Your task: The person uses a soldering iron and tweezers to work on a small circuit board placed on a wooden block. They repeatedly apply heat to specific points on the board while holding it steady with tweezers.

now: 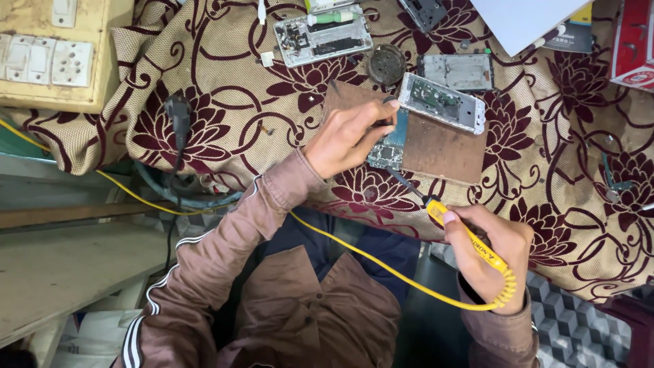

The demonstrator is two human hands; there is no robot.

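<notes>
My left hand (pixel 347 136) pinches and steadies a small blue-green circuit board (pixel 388 151) lying on a brown wooden board (pixel 443 146). My right hand (pixel 487 255) grips a yellow-handled soldering iron (pixel 470 235); its dark tip (pixel 398 178) points up toward the circuit board's lower edge. A yellow cord (pixel 368 259) runs from the iron's handle across my lap. An opened white phone frame (pixel 441 102) rests on the wooden board's top right corner.
A flowered maroon and beige cloth (pixel 225 82) covers the bench. Other dismantled phone parts (pixel 321 35), a metal back plate (pixel 458 71) and a round dark part (pixel 386 65) lie behind. A switchboard (pixel 48 58) stands at far left, a black plug (pixel 178 112) beside it, a red box (pixel 633 44) right.
</notes>
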